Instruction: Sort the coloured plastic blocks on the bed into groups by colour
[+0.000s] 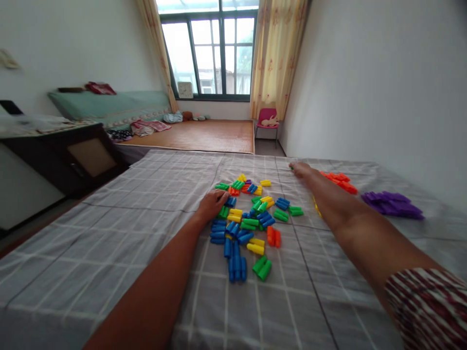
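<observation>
A mixed pile of small plastic pieces shaped like paired tubes, in blue, green, yellow and orange, lies on the bed sheet. At the pile's left side is my left hand [214, 203], its fingers bent and close together. Its fingertips are beside a blue piece [231, 201]; whether they grip it is hidden. Stretched out to the far right, my right hand [301, 169] is closed around a small green piece [291, 168], of which only a bit shows. Beneath my right forearm some yellow pieces [317, 206] are mostly covered.
A group of orange pieces [339, 182] and a group of purple pieces [392, 204] lie right of my right arm. A grey checked sheet [138, 218] covers the surface. Beyond it are a low bed [211, 135], a pink chair [267, 116] and a dark cabinet [83, 158].
</observation>
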`<state>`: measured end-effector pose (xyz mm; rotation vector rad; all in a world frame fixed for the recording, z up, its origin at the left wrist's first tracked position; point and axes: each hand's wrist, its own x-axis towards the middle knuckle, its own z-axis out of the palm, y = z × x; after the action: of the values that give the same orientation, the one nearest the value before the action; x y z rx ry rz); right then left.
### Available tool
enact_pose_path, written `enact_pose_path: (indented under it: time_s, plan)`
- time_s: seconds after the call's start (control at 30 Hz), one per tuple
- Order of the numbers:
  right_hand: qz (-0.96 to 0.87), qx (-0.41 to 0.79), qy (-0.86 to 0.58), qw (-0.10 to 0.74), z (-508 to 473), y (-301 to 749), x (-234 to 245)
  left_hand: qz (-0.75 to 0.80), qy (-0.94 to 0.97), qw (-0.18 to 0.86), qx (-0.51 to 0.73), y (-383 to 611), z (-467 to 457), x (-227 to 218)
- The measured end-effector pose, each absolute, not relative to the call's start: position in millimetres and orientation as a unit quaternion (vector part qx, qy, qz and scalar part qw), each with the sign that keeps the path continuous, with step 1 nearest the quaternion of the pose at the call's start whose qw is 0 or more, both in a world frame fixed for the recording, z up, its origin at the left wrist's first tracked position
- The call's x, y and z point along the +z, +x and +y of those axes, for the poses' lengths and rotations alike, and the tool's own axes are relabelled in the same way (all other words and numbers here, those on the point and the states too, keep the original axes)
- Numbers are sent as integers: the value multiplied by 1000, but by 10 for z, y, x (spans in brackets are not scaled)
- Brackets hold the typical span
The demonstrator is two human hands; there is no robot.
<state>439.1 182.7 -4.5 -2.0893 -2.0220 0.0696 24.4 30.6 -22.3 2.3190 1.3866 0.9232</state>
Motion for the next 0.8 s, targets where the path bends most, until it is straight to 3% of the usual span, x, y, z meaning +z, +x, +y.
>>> enact_pose_path:
  time_s: [0.13,0.37,0.6,0.8]
  plan:
    - [-716,61,-695,17,1687,4439,123,476,806,135,326,246,323,-235]
    - [-760,353,-538,83,927,4535,517,473,804,140,332,229,352,-242]
    - [-801,134,-574,102,320,4830,225,483,809,124,311,232,344,-211]
    - [-816,64,-567,94,55,4853,-104,493,808,124,298,238,319,-182]
